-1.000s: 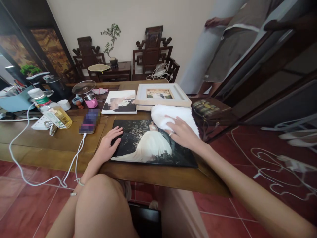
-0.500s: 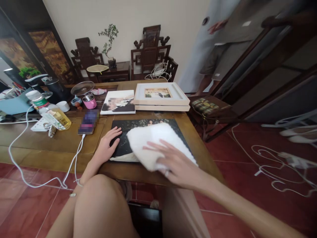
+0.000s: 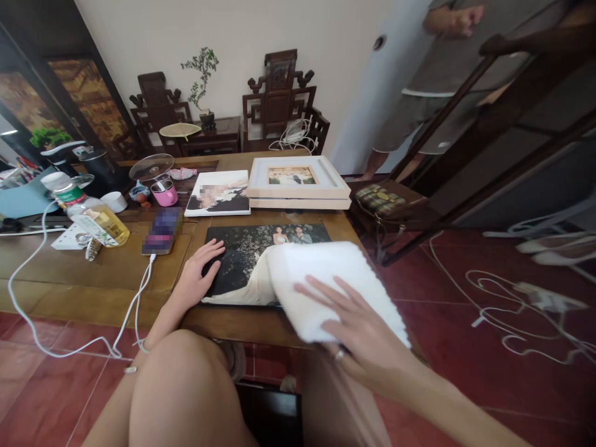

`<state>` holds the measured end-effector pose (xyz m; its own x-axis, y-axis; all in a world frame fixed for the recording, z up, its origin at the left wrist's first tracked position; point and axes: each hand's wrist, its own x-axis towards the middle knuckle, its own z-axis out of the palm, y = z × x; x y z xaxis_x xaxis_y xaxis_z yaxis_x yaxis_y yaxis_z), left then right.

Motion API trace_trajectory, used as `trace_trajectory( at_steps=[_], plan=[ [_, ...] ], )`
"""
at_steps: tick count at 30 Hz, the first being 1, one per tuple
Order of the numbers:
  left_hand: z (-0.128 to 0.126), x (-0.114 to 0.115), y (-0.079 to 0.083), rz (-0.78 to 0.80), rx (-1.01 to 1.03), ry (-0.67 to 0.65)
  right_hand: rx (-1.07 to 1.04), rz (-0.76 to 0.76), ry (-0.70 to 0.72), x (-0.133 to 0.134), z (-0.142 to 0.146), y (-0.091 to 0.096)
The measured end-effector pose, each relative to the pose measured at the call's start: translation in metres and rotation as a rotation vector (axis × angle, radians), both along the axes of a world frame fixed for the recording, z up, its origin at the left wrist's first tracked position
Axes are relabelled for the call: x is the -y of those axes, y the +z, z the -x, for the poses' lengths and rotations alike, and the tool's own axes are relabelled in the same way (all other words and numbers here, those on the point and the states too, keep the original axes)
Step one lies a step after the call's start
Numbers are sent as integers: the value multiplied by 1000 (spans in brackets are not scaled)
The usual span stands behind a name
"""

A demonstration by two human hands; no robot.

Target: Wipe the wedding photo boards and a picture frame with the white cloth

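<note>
A dark-backed wedding photo panel (image 3: pixel 246 254) lies flat on the wooden table before me, showing a couple and a long pale gown. My left hand (image 3: pixel 198 273) rests with its fingers stretched out on the panel's left edge. Over the panel's right side lies a folded white towel (image 3: pixel 321 267), hanging past the table's front right corner. My right hand (image 3: pixel 361 329), with a ring on one finger, holds the towel from above, its fingers pressed along the cloth. The towel hides the panel's lower right part.
Stacked light-wood picture frames (image 3: pixel 298 202) and a white-edged photo book (image 3: pixel 218 192) lie behind the panel. To the left are a charging phone (image 3: pixel 162 231), a pink mug (image 3: pixel 165 194) and a bottle (image 3: pixel 95 214). A person (image 3: pixel 447 81) stands beyond a plaid bag (image 3: pixel 379 198). Cables (image 3: pixel 516 316) trail across the floor.
My right hand has slid the towel rightward and toward me, uncovering the couple and more of the gown. My left hand stays on the panel's edge. The person's hand behind has shifted.
</note>
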<state>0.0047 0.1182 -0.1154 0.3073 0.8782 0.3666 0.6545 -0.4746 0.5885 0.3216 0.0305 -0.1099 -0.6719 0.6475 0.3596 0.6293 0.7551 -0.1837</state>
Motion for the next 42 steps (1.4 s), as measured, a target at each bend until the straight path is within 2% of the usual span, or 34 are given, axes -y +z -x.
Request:
trace_trajectory(
  at_steps=[3,5,7,9,12,15,18,21,24,26,29,32,35,38,40,42],
  plan=[
    [-1,0,1,-5,-12,6,14,80,134,6,18,7],
    [-2,0,1,-7,-15,8,19,137,181,-8,28,10],
    [-1,0,1,-5,-18,7,15,151,187,-36,33,12],
    [-1,0,1,1,-18,3,5,110,134,-70,32,12],
    [-1,0,2,15,-10,-2,-7,38,-32,-118,19,8],
    [-1,0,3,34,9,1,-37,14,-158,-140,-2,0],
    [-1,0,3,46,30,0,-57,-10,-246,-121,-19,-9],
    [-2,2,3,52,53,-2,-57,-41,-283,-72,-23,-15],
    [-4,3,8,65,116,11,-38,-44,-225,-22,-15,-10],
    [-4,4,15,105,211,17,-32,8,-157,-6,-6,-2],
    [0,4,32,251,448,45,-48,116,-118,-18,12,13],
    [6,4,51,435,702,86,-62,234,-217,-54,41,25],
    [10,8,71,511,872,87,-89,222,-256,-71,80,34],
    [13,16,89,543,967,86,-118,168,-142,-51,113,39],
    [14,24,103,545,994,92,-126,81,-26,-30,124,41],
    [13,33,118,545,1011,98,-110,-31,33,-14,129,43]
  ],
)
